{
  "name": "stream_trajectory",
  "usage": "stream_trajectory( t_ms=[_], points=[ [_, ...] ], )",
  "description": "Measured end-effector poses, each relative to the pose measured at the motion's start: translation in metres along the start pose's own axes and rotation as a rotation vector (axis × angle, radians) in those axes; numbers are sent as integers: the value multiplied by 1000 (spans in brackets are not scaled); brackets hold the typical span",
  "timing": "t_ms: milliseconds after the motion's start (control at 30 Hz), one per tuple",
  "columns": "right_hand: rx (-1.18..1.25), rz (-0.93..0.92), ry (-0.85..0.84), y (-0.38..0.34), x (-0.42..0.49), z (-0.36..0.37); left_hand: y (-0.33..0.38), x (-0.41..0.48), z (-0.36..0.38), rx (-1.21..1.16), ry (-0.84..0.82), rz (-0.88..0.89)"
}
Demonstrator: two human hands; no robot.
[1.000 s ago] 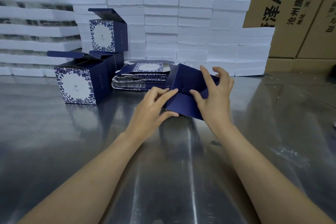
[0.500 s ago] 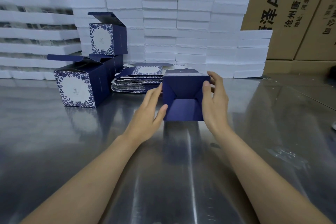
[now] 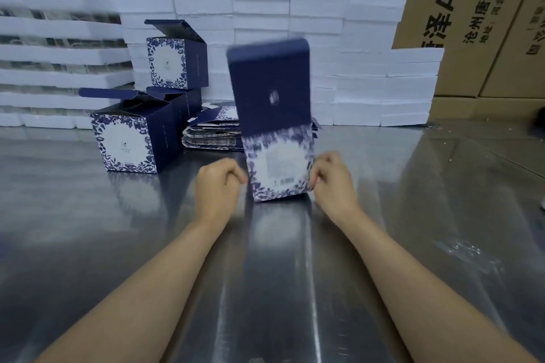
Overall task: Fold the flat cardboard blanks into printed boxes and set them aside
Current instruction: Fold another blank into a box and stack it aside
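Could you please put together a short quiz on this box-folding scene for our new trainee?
1. True or false: the box in hand stands with its lid flap raised.
2. Which lies nearer the stack of flat blanks: A) the left hand or B) the right hand?
3. What is the table made of?

Key: 1 true; 2 A; 3 shiny metal.

Two bare forearms reaching forward over the table, left hand [image 3: 219, 186] with fingers curled, right hand [image 3: 331, 183] likewise curled, held apart, knuckles up, grip unclear through blur
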State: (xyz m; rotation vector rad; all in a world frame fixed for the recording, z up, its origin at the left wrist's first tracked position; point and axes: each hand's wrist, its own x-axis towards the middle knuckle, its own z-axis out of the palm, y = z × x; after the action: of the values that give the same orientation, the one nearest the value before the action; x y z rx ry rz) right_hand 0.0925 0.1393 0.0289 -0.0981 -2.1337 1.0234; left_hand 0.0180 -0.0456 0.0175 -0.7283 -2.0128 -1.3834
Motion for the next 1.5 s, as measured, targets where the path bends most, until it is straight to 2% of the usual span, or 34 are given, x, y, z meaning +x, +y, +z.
stream_trajectory(
  t_ms=[67, 133, 200, 267, 333, 400, 533, 600, 667, 767, 867, 900, 1000, 1067, 1133, 1267, 1367, 1433, 1500],
  points=[
    [-66, 150, -3, 16, 1, 2, -5, 0, 0, 88, 60, -272],
    [33, 256, 114, 22, 5, 1, -5, 2, 1, 50, 140, -387],
    [145, 322, 144, 22, 6, 1, -5, 6, 4, -38, 149, -433],
    [248, 354, 41, 18, 6, 3, 0, 6, 6, -121, 47, -449],
    [290, 312, -94, 11, 4, 6, 4, 3, 9, -108, -84, -407],
    [344, 298, -109, 6, 5, 8, 8, 1, 11, -157, -181, -381],
    [668, 376, -3, -5, 8, 0, 14, 10, 11, -897, -187, -678],
    [828, 433, 14, -6, 9, -2, 13, 14, 8, -1036, -191, -718],
    [877, 453, -69, -4, 8, -2, 16, 10, 9, -963, -287, -656],
    [720, 333, -259, -1, 3, 1, 11, 4, 13, -732, -435, -579],
    [661, 290, -306, 4, 5, 0, 6, -2, 16, -525, -540, -439],
    [660, 293, -320, 5, 6, 0, 6, -2, 16, -533, -480, -441],
    [746, 393, -244, 2, 8, -1, 7, 4, 11, -595, -111, -552],
    [764, 474, -96, 4, 12, -3, 5, 8, 7, -509, -29, -517],
    [693, 458, 25, 3, 15, -8, 3, 11, 2, -416, 54, -436],
    [529, 238, 215, 0, 17, -19, -1, 18, -4, -385, 207, -347],
    [405, 67, 435, -8, 13, -22, 2, 20, -5, -433, 249, -330],
    [215, -74, 533, -13, 12, -22, 12, 18, -5, -442, 239, -307],
    [-43, -235, 539, -18, 9, -21, 23, 17, -4, -465, 224, -294]
  ],
)
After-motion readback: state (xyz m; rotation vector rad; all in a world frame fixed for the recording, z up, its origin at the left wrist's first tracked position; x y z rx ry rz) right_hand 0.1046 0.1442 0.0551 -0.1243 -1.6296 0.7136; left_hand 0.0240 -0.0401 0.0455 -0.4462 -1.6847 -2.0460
